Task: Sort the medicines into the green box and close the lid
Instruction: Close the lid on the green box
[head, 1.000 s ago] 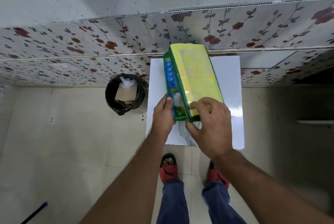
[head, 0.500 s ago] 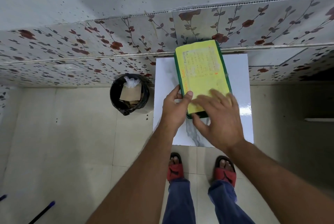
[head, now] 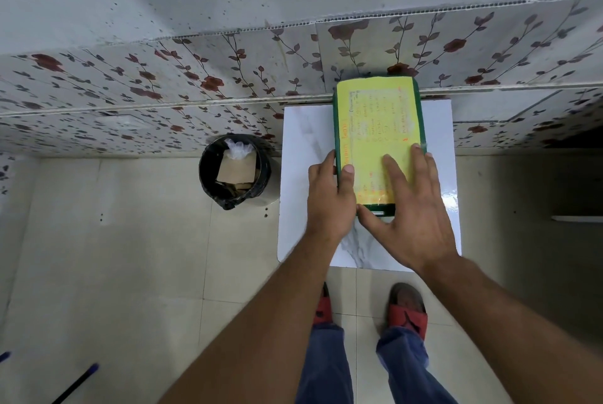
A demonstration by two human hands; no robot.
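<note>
While my left hand (head: 329, 194) clasps the green box (head: 420, 116) and my right hand (head: 411, 219) lays straight fingers (head: 394, 172) on its lid (head: 375, 123), I judge it stiff, light, slick: grip the long sides.

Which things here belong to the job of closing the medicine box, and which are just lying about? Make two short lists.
Job: green box; its yellow-labelled lid; left hand holding the box's side; right hand flat on the lid; white table.
Lying about: black bin with cardboard; blue-capped pen.

Green box (head: 418, 100), yellow lid label (head: 375, 129).
</note>
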